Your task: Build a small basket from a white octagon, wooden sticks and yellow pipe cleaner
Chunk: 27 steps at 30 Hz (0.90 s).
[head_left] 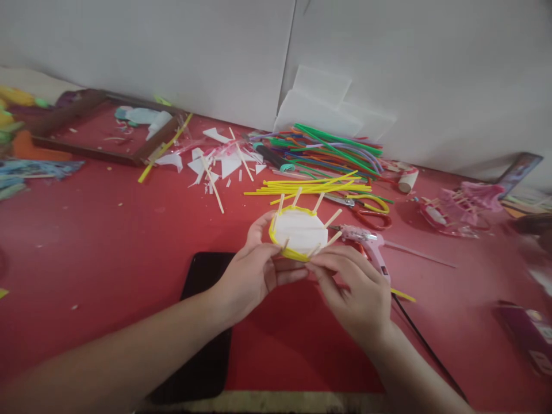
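My left hand (254, 270) grips a small basket-like piece from its left and underside. The piece has a white rounded base (299, 230) with several short wooden sticks (333, 218) standing out around its edge. A yellow pipe cleaner (272, 234) runs along the far, left and near rim, among the sticks. At the near right rim, the fingertips of my right hand (356, 287) pinch the pipe cleaner. The right edge of the base shows no yellow. Just beyond my right hand lies a pink glue gun (366, 238) with its cord running toward me.
Behind the piece lie yellow pipe cleaners (310, 187), scissors (371, 204) and a pile of coloured pipe cleaners (332, 149). Paper scraps (230, 164) and a brown frame (86, 146) are farther left. A black phone-like slab (202, 345) sits under my left forearm on the red table (107, 247).
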{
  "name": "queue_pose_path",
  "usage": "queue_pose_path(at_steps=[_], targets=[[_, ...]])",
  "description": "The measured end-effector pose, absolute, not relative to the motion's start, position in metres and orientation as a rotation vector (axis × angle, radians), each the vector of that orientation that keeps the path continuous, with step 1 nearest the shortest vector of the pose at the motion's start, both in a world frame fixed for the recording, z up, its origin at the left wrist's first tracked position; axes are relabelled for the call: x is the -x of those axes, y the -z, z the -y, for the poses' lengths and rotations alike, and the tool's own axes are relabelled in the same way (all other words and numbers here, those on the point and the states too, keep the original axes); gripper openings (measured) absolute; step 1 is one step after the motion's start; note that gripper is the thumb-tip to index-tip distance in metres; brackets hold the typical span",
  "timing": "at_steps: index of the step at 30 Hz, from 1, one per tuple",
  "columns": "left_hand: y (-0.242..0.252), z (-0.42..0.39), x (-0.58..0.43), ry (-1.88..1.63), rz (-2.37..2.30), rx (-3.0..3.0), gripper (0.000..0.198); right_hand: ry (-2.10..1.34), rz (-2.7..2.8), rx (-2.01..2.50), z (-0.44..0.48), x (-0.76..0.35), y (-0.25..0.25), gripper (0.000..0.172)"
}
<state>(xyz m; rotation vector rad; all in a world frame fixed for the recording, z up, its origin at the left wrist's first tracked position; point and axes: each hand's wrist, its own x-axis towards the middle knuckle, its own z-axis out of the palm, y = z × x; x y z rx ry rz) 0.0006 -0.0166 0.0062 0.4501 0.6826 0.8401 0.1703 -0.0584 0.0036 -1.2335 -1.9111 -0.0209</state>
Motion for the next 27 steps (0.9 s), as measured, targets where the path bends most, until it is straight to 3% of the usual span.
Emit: queue_pose_path(at_steps=[20, 27], targets=[[-0.0044, 0.0171, 0.0014, -0.908, -0.580, -0.398, 0.085, -0.253, 1.714, 1.393, 0.0581, -0.1707, -0.0005, 0.014], [-0.0020, 0.0191, 0.0000, -0.834, -0.493, -0.323, 0.050, -0.360, 1.618, 1.440, 0.0591, -0.1763, -0.0029, 0.010]])
